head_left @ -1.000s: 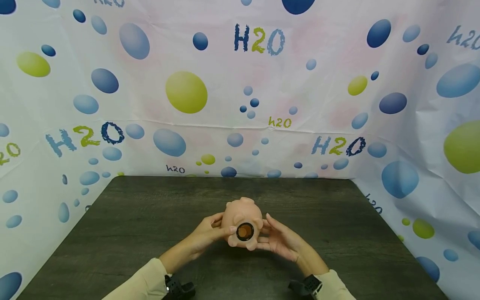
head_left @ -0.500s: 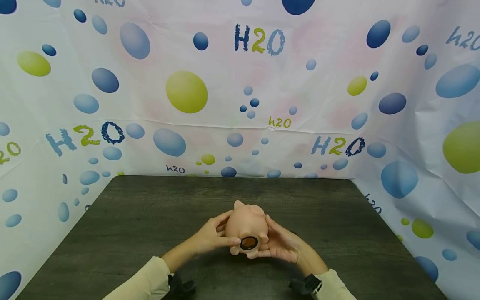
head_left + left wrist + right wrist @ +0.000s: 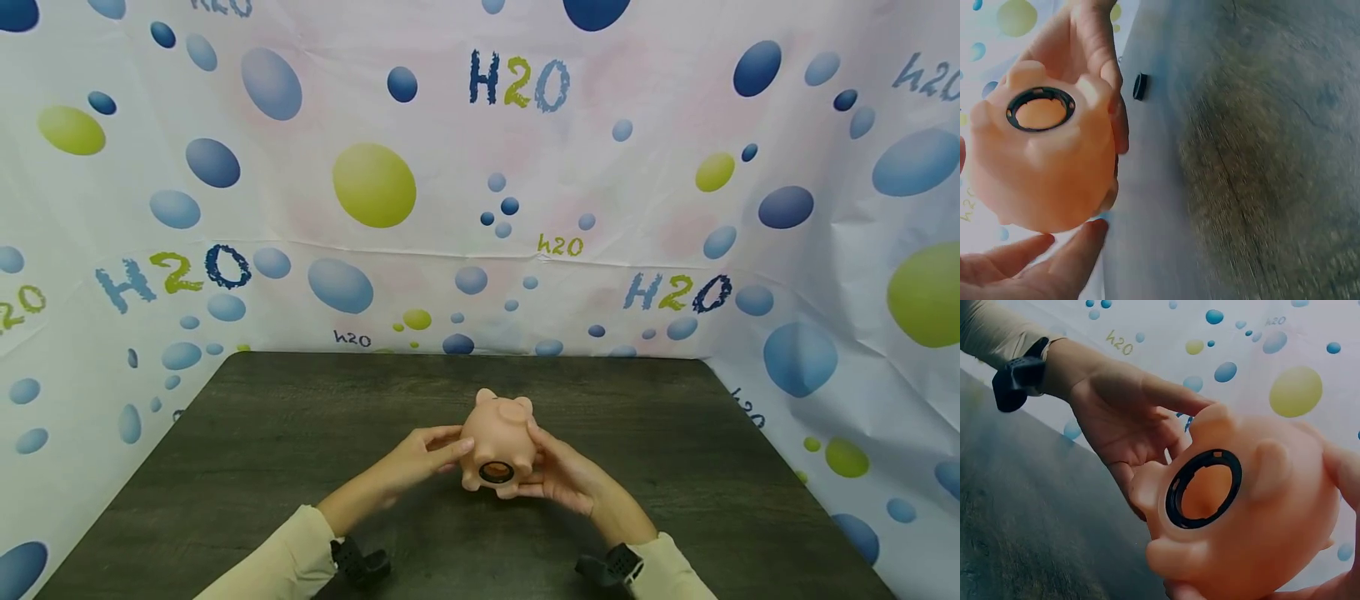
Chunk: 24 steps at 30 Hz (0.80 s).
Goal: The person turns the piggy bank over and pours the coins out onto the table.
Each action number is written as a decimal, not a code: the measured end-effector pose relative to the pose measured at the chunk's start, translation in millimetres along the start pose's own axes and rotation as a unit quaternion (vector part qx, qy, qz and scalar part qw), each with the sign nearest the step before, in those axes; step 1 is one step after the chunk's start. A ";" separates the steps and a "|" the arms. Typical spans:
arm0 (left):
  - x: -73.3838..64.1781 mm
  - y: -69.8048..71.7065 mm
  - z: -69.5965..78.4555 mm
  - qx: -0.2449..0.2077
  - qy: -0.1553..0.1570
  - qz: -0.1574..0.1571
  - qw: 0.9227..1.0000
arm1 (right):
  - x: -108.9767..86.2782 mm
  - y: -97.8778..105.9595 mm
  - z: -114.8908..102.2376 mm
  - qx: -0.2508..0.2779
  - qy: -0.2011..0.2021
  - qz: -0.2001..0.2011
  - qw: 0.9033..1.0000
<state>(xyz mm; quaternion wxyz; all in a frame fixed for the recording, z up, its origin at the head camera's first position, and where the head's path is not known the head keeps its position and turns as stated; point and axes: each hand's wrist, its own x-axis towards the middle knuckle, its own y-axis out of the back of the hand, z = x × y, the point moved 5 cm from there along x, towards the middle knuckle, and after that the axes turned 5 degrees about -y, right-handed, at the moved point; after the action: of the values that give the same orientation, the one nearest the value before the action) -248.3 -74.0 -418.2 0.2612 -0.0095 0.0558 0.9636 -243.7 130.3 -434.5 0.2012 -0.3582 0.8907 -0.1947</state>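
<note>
A peach-coloured piggy bank [image 3: 501, 442] is held up between both hands. It is tilted, with ears up and the underside partly toward the head camera. In its belly is a round hole with a black ring [image 3: 1172, 501], no cap in it. My left hand [image 3: 420, 457] holds the pig's left side, thumb in front near a leg [image 3: 1213, 422] and the other fingers partly hidden behind. My right hand [image 3: 568, 477] grips the other side, thumb high and fingers underneath; its fingertips [image 3: 1344, 478] show at the edge of the right wrist view.
A small black round piece [image 3: 1140, 86] lies on the dark wood-grain table [image 3: 315, 400], seen in the left wrist view. Behind the table hangs a white backdrop [image 3: 450, 125] with blue and green dots. Black wrist straps [image 3: 611, 568] sit over the light sleeves.
The piggy bank has tipped, so its hole faces the head camera less and the ears show on top. It dipped, then rose slightly. The left thumb moved from the hole's rim to the side.
</note>
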 end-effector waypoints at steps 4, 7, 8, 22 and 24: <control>1.9 -0.8 -1.0 -0.030 0.027 -0.001 0.999 | 1.5 -1.9 -2.9 -0.033 -0.002 0.030 0.999; 2.2 -1.6 -0.3 -0.047 0.035 0.002 0.998 | 2.6 -2.9 -4.2 -0.045 -0.003 0.047 0.998; 2.5 -1.8 0.1 -0.050 0.035 0.003 0.998 | 2.9 -3.0 -4.7 -0.048 -0.003 0.053 0.997; 7.4 -2.0 -2.1 -0.039 0.031 0.025 0.998 | 5.5 -5.8 -9.4 -0.094 0.016 0.061 0.994; 7.9 -2.0 -2.7 -0.035 0.032 0.031 0.998 | 5.3 -6.0 -9.0 -0.098 0.016 0.064 0.993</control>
<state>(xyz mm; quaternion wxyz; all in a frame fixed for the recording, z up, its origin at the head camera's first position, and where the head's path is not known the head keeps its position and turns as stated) -254.2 -68.6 -421.5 0.2285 -0.0475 0.0302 0.9719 -248.4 124.2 -425.1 0.1630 -0.3156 0.9296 -0.0985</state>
